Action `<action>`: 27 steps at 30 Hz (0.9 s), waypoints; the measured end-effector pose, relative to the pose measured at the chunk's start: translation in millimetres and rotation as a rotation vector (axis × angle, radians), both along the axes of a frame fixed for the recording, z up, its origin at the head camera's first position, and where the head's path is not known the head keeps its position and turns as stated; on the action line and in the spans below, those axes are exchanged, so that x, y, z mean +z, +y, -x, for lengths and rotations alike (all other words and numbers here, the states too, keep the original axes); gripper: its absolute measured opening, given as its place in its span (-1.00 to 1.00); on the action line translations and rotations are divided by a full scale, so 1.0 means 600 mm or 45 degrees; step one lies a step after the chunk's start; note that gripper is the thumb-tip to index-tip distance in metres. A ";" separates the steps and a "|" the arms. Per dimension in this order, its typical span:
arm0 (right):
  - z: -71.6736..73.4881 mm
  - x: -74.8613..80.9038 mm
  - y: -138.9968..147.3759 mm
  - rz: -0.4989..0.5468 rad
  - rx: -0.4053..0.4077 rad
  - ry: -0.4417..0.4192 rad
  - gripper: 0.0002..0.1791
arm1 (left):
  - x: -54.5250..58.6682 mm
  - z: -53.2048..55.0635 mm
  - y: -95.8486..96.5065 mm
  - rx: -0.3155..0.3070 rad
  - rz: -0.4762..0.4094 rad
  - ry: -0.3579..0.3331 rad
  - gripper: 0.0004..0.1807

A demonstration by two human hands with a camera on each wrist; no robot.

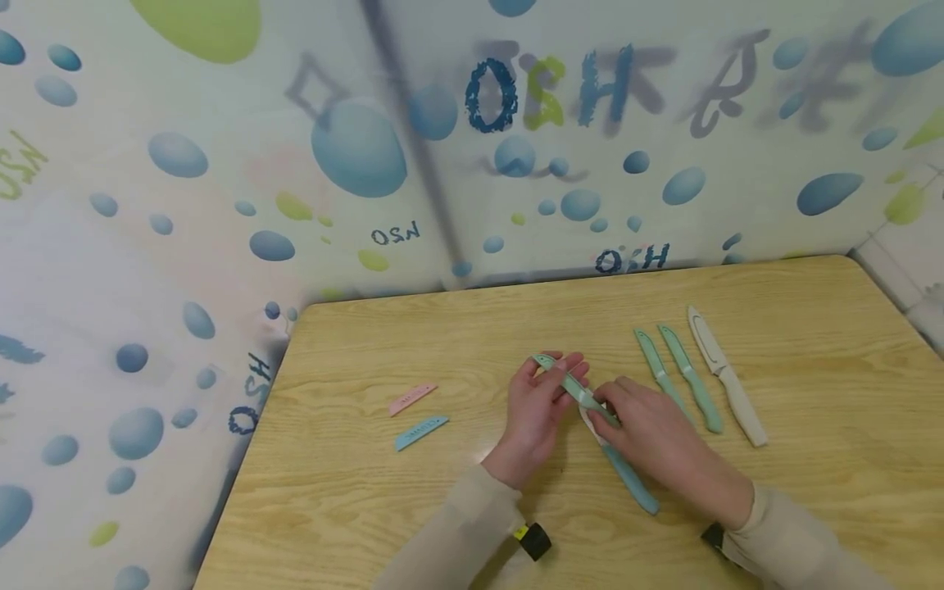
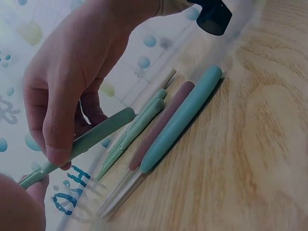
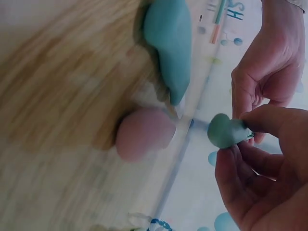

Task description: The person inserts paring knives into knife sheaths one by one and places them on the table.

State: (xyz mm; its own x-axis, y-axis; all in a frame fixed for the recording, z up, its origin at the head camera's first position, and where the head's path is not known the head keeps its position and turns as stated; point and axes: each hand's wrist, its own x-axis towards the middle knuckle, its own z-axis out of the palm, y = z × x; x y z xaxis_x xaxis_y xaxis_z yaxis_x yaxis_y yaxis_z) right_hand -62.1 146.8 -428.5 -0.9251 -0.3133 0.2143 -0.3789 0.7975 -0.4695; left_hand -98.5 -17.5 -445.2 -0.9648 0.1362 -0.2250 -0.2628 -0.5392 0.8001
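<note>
A green-handled knife (image 1: 575, 390) in a green blade cover is held up between both hands. My left hand (image 1: 533, 418) pinches the covered blade end between thumb and fingers. Thumb and fingers of my right hand (image 1: 660, 430) pinch the handle, seen larger in the left wrist view as a green handle (image 2: 103, 132). Below them on the table lie a blue-handled knife (image 1: 631, 482) and a pink-handled knife (image 2: 161, 127), side by side with bare blades; the pink one is hidden in the head view.
On the wooden table (image 1: 332, 508), left of the hands, lie a pink blade cover (image 1: 413, 399) and a blue blade cover (image 1: 421, 433). To the right lie two covered green knives (image 1: 652, 356) (image 1: 693, 381) and a larger cream knife (image 1: 732, 385). A patterned wall stands behind.
</note>
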 end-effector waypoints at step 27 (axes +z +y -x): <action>0.033 -0.017 0.073 -0.152 -0.169 -0.047 -0.58 | 0.006 0.010 -0.099 0.145 0.043 -0.067 -0.80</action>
